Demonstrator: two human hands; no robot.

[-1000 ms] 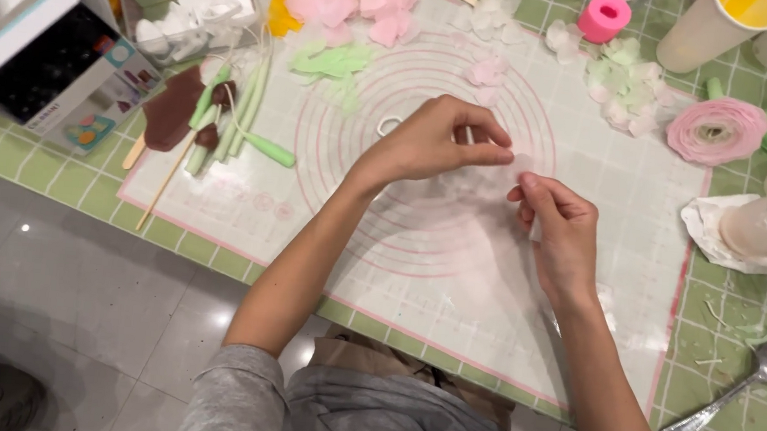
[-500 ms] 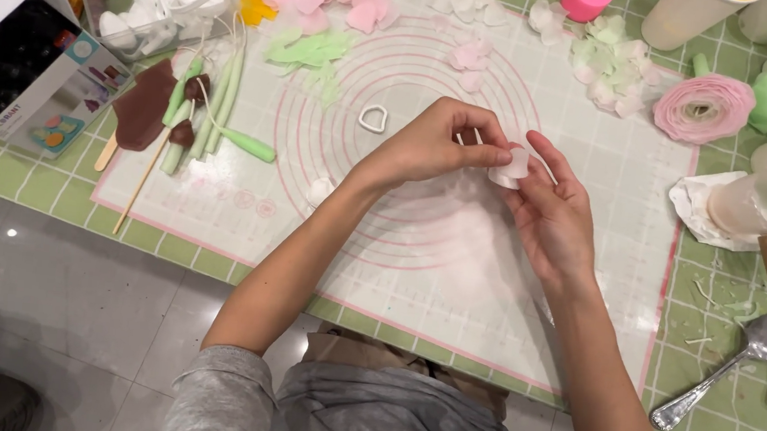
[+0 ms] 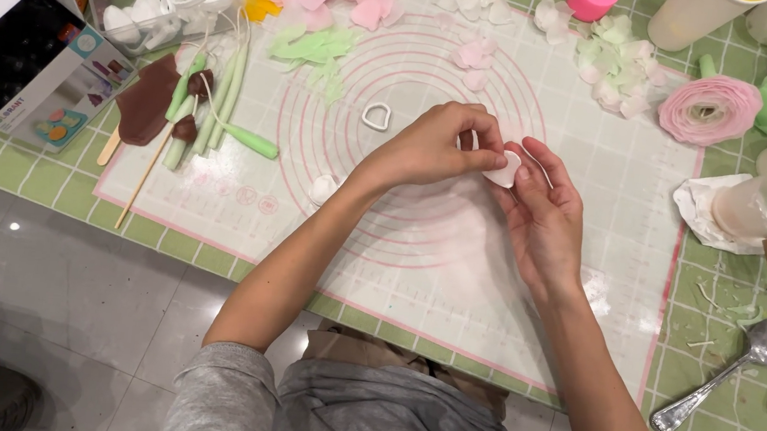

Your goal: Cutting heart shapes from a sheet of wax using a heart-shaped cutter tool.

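Pinching white petal (image 3: 503,169) between both hands, above mat (image 3: 585,263).

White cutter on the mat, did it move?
No. The white cutter lies on the same pink rings of the mat, beside the left hand, which pinches a white piece with the right hand. Only the camera shifted.

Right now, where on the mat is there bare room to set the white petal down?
The near half of the mat, below both hands and between the forearms, is bare. Also bare: the stretch right of the right hand, short of the paper wad. The far edge is crowded with petals, the left with green stems.
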